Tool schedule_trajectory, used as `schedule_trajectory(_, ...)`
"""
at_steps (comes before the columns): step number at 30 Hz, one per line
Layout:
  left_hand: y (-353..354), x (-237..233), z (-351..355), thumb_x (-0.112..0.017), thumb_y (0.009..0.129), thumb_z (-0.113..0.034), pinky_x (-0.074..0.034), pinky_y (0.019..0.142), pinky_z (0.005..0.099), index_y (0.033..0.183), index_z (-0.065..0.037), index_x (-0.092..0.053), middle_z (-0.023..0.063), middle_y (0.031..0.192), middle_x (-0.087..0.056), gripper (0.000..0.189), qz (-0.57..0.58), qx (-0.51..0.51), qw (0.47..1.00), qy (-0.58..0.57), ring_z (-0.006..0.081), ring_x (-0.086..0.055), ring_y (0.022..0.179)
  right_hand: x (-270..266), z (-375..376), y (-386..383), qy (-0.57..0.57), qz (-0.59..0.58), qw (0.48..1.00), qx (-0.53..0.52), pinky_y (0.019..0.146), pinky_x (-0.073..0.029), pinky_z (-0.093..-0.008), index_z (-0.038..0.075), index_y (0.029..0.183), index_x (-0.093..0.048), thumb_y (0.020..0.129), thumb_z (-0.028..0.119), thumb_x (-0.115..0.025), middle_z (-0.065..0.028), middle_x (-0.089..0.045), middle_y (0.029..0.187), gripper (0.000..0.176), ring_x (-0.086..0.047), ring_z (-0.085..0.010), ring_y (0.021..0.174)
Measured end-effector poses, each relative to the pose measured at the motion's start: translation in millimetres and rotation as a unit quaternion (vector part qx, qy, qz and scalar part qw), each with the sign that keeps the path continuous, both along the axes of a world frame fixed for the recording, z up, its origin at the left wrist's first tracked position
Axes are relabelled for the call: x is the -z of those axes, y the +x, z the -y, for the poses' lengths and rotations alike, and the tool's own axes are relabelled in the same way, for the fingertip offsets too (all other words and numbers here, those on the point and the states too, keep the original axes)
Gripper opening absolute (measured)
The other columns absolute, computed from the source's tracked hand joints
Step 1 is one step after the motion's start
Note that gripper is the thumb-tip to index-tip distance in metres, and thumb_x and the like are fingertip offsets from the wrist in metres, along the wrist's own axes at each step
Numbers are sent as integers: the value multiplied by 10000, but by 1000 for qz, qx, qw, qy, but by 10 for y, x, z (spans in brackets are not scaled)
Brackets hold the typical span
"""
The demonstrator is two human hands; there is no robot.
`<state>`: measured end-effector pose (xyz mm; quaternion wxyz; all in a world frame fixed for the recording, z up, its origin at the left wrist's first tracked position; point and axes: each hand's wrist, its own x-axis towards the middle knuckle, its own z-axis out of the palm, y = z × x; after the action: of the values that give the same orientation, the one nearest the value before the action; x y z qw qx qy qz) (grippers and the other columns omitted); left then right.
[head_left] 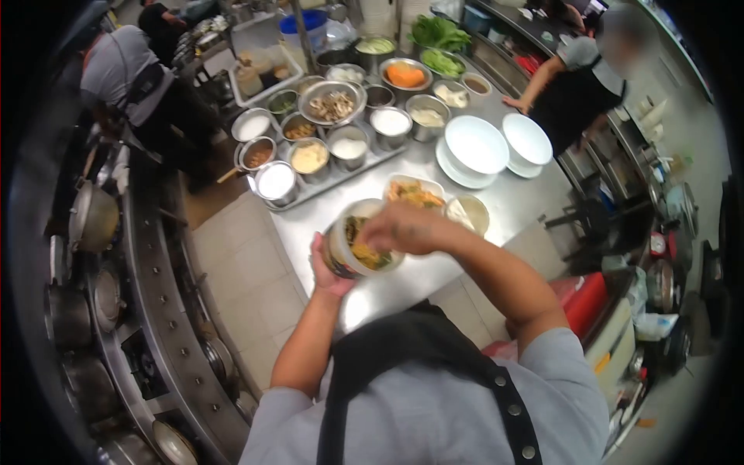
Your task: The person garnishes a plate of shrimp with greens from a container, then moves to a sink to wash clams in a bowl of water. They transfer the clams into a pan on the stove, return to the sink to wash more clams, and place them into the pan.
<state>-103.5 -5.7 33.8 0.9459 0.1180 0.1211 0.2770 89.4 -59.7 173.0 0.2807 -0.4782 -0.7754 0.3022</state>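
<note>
My left hand (pixel 328 273) is wrapped round a clear round plastic tub (pixel 342 254), tilted above the steel table. Inside the tub lies food in yellow-orange and dark green pieces (pixel 362 246). My right hand (pixel 404 228) reaches over the rim with its fingers curled down into the tub; whatever is between the fingertips is hidden. Just beyond that hand, a white dish (pixel 441 188) holds orange food. Beside the dish stands a round tub (pixel 484 211) with something white in it, partly covered by my right wrist.
Several steel pots of ingredients, such as sliced mushrooms (pixel 332 105), stand on a tray (pixel 364 166) at the back. White bowls (pixel 474 144) are stacked to the right. One co-worker (pixel 577 93) leans on the table's far right; another person (pixel 132 74) stands at the left near the stove counter (pixel 155 291).
</note>
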Motion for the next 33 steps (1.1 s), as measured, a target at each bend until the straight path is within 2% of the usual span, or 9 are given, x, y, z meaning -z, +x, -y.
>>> schedule_trajectory(2,17,43,21,-337,910,-663,-341,1097,517,1397,-32,-438,168,1415,-480,804,-41,-9,999,-20,333,-456,1306,-46,35,-296,-96,256,961,26,670,-521,-447,89,892,-694,834,305,-660,-170,-680,834,227,-658,-346,742)
schedule_trajectory(4,-6,30,43,-332,916,-650,-360,1088,502,1390,-22,-445,175,1395,-501,794,-91,-11,996,16,334,-488,1280,243,12,-414,-47,315,948,21,652,-517,-456,99,858,-687,812,398,-657,-161,-683,816,304,-656,-357,743)
schedule_trajectory(16,-57,80,-6,-337,920,-641,-412,1048,486,1333,-58,-522,142,1315,-579,738,-98,-56,994,-11,306,-554,1210,130,-80,-451,-92,193,977,4,747,-523,-445,20,906,-713,790,371,-710,-221,-674,856,370,-656,-386,812)
schedule_trajectory(18,-24,-1,-61,-316,922,-651,-381,1075,489,1335,-37,-517,164,1324,-567,766,-98,-46,994,-5,332,-534,1231,198,-37,-455,-34,176,984,24,734,-523,-448,36,854,-700,742,147,-645,-225,-672,837,167,-664,-383,799)
schedule_trajectory(21,92,-156,-135,-309,929,-632,-352,1096,494,1345,-22,-498,193,1349,-540,762,-48,-35,998,36,360,-515,1247,180,-114,-381,-64,202,977,21,727,-528,-436,7,849,-699,739,153,-646,-245,-672,845,190,-674,-379,811)
schedule_trajectory(25,268,-173,-352,-361,934,-604,-515,934,376,1309,-48,-528,130,1269,-603,691,134,61,989,23,273,-597,1143,-103,-217,-113,-103,214,969,69,685,-525,-411,22,889,-716,764,244,-715,-224,-665,789,255,-657,-365,736)
schedule_trajectory(28,408,-295,-438,-384,935,-596,-547,829,295,1290,-65,-543,94,1217,-629,659,72,19,995,71,223,-629,1060,-246,-271,155,-18,133,990,41,630,-525,-360,12,923,-723,766,196,-723,-178,-680,736,242,-664,-282,652)
schedule_trajectory(32,508,-349,-412,-373,927,-618,-497,922,405,1295,-88,-540,95,1219,-621,666,-7,-4,995,103,249,-607,1079,-429,-223,414,-152,-61,973,165,575,-502,-273,-25,968,-714,772,140,-746,-80,-677,693,258,-632,-122,599)
schedule_trajectory(33,499,-365,-372,-390,934,-596,-513,805,365,1255,-83,-555,76,1136,-636,627,-35,-30,996,74,199,-599,917,-441,-206,491,-150,-100,965,192,563,-494,-252,-36,987,-708,773,129,-754,-60,-673,695,274,-619,-86,599)
